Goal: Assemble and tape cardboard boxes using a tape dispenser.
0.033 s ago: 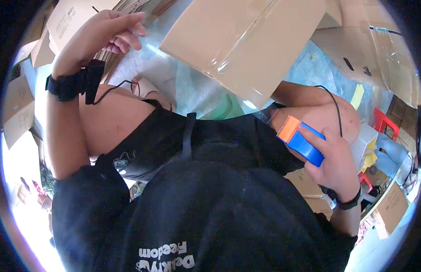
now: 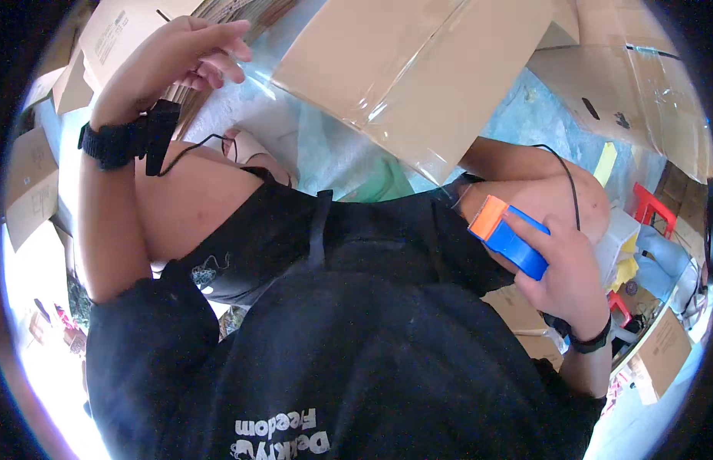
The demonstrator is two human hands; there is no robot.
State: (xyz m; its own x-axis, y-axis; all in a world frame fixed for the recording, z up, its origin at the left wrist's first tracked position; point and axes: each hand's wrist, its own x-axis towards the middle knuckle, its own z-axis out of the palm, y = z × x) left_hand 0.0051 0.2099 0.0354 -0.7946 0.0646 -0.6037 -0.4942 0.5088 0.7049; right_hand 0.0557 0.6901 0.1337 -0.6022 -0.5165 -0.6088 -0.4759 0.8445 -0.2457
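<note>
Gripping a blue-and-orange tape dispenser (image 2: pixel 517 249) over the right thigh, the right hand (image 2: pixel 571 268) is clamped around its body, near one corner of a large cardboard carton (image 2: pixel 410 69) with clear tape along its seam. The left hand (image 2: pixel 191 57) hangs bare in the air left of that carton, fingers loosely curled. Bluish plastic sheeting (image 2: pixel 513 107) (crinkled and shiny) lies on the floor, among flattened cardboard (image 2: pixel 256 21), more cartons (image 2: pixel 602 92) and a red plastic stool (image 2: pixel 652 208).
</note>
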